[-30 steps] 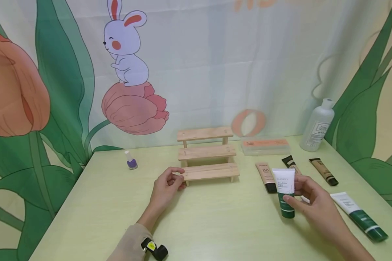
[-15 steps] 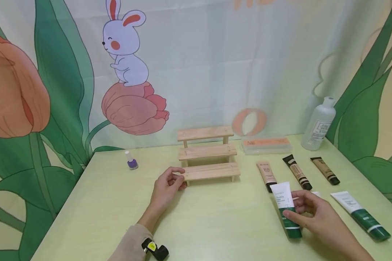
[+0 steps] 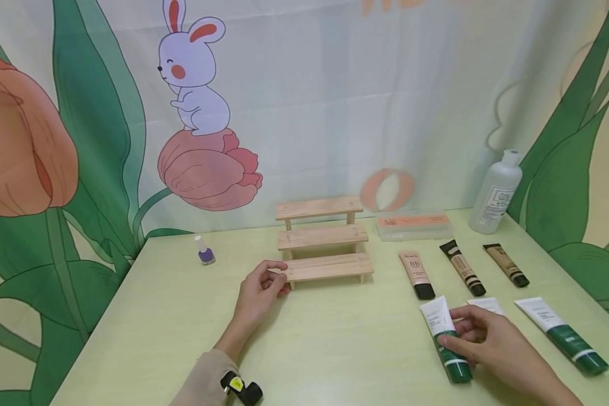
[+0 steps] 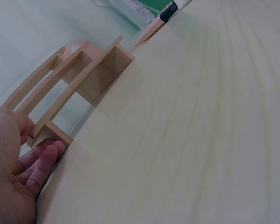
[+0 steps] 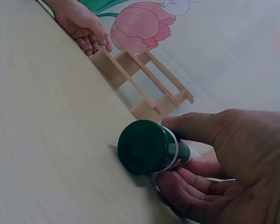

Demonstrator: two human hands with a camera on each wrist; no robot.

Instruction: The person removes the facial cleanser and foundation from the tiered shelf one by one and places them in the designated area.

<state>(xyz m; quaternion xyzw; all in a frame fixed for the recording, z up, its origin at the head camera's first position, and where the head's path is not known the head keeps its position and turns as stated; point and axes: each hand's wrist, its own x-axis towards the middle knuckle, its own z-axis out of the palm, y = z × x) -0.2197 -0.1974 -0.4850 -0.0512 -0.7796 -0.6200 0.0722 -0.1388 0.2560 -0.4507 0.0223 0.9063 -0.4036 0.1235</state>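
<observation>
A small three-step wooden display rack [image 3: 330, 267] stands against the backdrop at the middle of the table. My left hand [image 3: 256, 293] pinches the left end of its lowest step; in the left wrist view, curled fingers [image 4: 43, 169] sit under that end. On the right, my right hand [image 3: 502, 347] holds a white-and-green squeeze tube [image 3: 445, 341] between thumb and fingers, its green cap toward me and low over the table. The right wrist view shows the round green cap [image 5: 142, 147] head-on. Partly hidden behind this hand lies another white-topped tube [image 3: 487, 305].
Three cosmetic tubes lie in a back row: a pink BB tube [image 3: 416, 275], a black-and-beige one [image 3: 463, 268] and a gold one [image 3: 506, 265]. A large green-and-white tube [image 3: 563, 335] lies far right. Behind are a clear flat case [image 3: 413, 226], a bottle [image 3: 495, 192] and purple nail polish [image 3: 205, 251].
My right hand has lowered the squeeze tube toward me and tilted it, uncovering the pink and black-and-beige tubes behind. The left hand has stayed on the rack.
</observation>
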